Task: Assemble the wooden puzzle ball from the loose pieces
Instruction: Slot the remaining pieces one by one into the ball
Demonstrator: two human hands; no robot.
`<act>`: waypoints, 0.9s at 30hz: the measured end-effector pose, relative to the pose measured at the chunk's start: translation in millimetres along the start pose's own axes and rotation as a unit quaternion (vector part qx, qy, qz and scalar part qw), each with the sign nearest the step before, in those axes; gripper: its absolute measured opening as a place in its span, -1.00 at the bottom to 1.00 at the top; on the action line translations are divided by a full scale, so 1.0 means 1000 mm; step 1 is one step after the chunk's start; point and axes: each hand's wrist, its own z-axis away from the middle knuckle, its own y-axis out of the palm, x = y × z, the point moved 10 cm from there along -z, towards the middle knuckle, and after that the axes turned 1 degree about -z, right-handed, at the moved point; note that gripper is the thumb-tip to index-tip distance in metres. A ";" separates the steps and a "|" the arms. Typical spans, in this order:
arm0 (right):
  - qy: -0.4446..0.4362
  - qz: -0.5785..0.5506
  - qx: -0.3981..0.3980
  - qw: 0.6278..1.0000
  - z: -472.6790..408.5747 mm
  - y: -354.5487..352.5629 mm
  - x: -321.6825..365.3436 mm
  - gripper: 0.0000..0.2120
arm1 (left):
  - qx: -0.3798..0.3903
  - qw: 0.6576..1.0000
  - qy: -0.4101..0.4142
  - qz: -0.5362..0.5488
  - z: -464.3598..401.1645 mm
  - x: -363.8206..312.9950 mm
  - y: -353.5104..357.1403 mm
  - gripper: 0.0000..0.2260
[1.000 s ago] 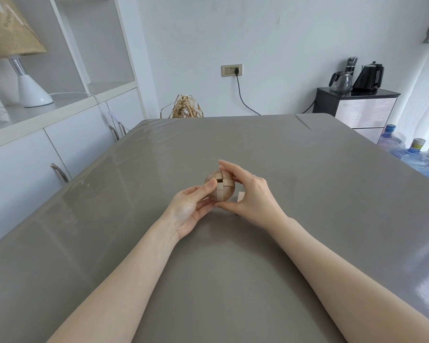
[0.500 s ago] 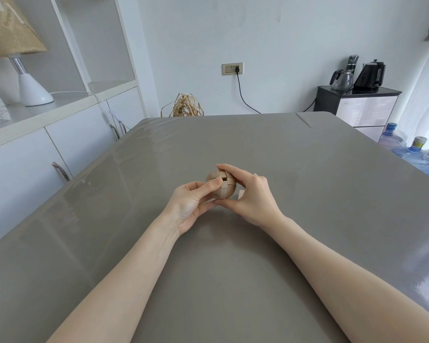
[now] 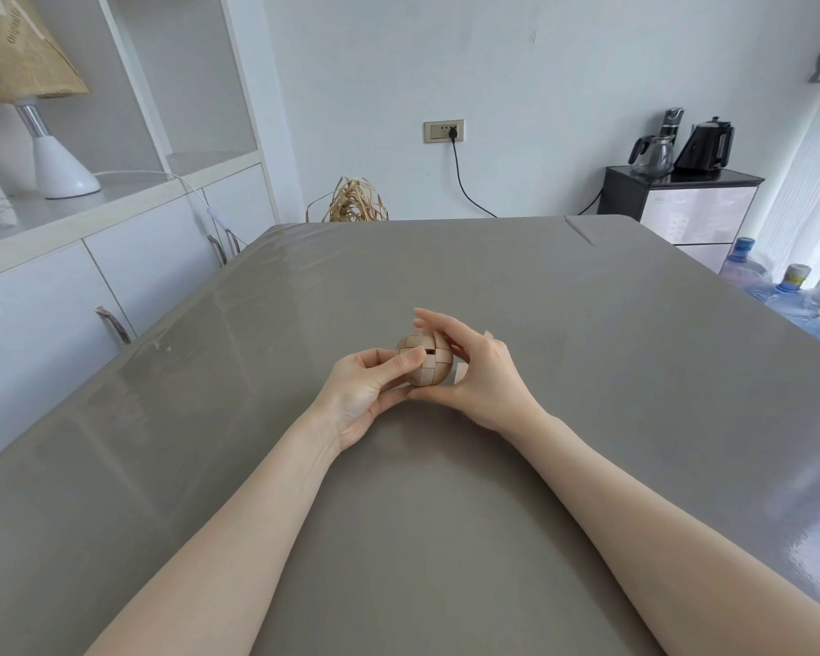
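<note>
A light wooden puzzle ball (image 3: 428, 364) sits between both hands over the middle of the grey table (image 3: 588, 371). A small dark slot shows near its centre. My left hand (image 3: 365, 393) holds it from the left, thumb pressed on its front face and fingers curled behind. My right hand (image 3: 481, 374) holds it from the right, thumb under the ball and fingers arched over its top. A small pale wooden piece (image 3: 460, 371) shows just right of the ball, inside my right hand's curve.
White cabinets (image 3: 91, 295) with a lamp (image 3: 43, 134) run along the table's left edge. A dark side cabinet (image 3: 682, 201) with kettles stands at the back right, water bottles (image 3: 777, 291) beside it. A dry straw bundle (image 3: 356, 203) stands behind the table's far edge.
My left thumb has slid up onto the ball's front face. My right fingers have lifted and arched higher over the top. The ball has turned slightly, showing the slot.
</note>
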 end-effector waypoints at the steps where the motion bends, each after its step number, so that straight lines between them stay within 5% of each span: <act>1: -0.001 0.008 0.004 1.000 0.001 0.001 0.000 -0.28 | 0.000 1.000 -0.002 -0.006 0.000 0.000 0.000 -0.89; 14: -0.022 0.034 -0.002 0.999 -0.001 -0.001 0.008 -0.41 | 0.033 0.998 0.024 -0.053 0.002 -0.010 0.002 -0.78; 18: 0.001 0.029 0.036 0.999 -0.001 0.002 0.003 -0.32 | 0.040 0.996 0.035 -0.076 0.002 -0.008 0.005 -0.72; 27: 0.126 -0.169 0.076 0.975 0.001 0.008 -0.018 -0.52 | 0.062 0.995 0.023 -0.076 -0.001 -0.004 0.004 -0.64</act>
